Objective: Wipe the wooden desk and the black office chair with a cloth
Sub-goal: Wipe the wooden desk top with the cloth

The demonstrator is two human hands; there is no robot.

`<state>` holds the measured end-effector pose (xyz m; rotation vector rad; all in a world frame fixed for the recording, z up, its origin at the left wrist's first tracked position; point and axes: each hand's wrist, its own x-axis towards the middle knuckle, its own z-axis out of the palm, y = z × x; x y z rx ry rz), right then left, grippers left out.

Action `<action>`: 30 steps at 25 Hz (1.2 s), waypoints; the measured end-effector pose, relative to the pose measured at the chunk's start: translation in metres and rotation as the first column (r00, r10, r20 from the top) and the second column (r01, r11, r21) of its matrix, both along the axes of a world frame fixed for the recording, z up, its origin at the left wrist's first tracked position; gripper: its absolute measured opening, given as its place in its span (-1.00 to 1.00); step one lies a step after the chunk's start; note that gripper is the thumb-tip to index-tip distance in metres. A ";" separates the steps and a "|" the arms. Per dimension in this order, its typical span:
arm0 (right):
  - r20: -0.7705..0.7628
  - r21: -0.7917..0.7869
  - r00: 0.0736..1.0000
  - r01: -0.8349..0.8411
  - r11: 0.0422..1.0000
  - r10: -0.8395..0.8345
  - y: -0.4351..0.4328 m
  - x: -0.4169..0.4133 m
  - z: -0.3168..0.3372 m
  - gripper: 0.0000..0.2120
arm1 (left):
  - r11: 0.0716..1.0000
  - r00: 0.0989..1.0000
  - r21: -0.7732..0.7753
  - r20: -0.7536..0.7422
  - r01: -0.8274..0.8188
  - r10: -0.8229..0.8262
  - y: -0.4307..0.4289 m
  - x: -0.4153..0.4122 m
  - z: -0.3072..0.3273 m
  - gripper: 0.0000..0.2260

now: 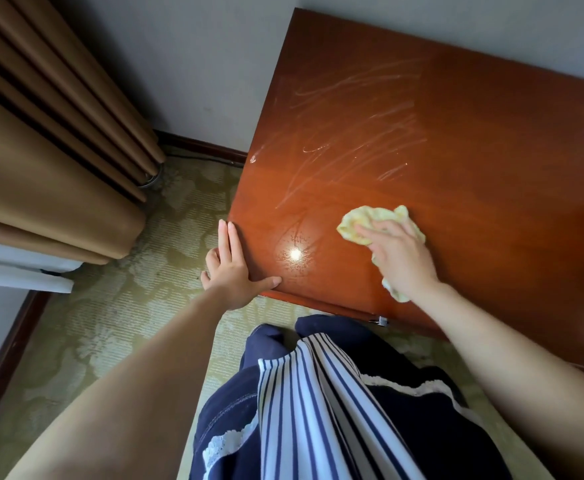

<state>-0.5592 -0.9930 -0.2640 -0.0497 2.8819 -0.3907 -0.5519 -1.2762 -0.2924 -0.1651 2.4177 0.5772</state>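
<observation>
A navy and white striped garment [318,403] hangs nearest, bottom centre. Beyond it the left grip [235,271] lies spread, fingers straight, on the near left corner of the wooden surface [491,150]. The right grip [401,258] curls round a yellow cloth [370,225], pressing it on the surface's near part, with streaky marks [352,133] farther off.

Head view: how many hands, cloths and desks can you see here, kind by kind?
Hands: 2 (left hand, right hand)
Cloths: 1 (yellow cloth)
Desks: 1 (wooden desk)
Total: 4
</observation>
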 end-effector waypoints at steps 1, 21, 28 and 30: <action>-0.016 -0.009 0.997 0.071 0.997 -0.071 0.004 -0.008 0.000 -0.62 | 1.000 1.000 0.002 0.004 0.000 0.000 0.000 0.000 0.000 0.15; 0.074 -0.128 0.979 -0.178 0.976 0.189 -0.146 -0.017 0.003 -0.43 | 0.999 0.999 0.005 -0.006 0.035 -0.035 0.001 0.000 0.002 0.12; 0.041 -0.084 0.998 0.043 0.996 -0.039 -0.075 0.053 0.000 -0.44 | 0.998 0.998 -0.006 -0.006 0.057 -0.057 0.001 -0.001 0.006 0.15; 0.046 -0.066 0.986 0.166 0.984 -0.163 -0.052 0.052 0.001 -0.46 | 0.999 0.999 -0.004 -0.004 0.054 -0.054 0.001 0.000 0.006 0.15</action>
